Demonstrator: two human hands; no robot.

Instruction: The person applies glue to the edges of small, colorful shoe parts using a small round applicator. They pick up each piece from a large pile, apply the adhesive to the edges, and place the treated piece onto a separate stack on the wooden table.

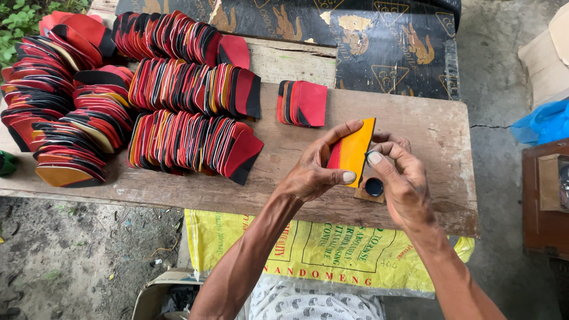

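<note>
Orange-red piece (353, 149), one, in left hand (314, 172) pinch grip; right hand (400, 178) fingertips closed on its edge.

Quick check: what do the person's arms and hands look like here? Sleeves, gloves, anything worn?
Both arms are bare to the frame edge, no sleeves showing. The left hand and right hand wear no gloves, and no rings, watch or bands are visible. Fingernails are short. Both forearms look lean and sinewy.

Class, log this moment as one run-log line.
left hand: holds orange-red piece | right hand: touches its edge | below: dark round pad | bench: stacked pieces
</note>
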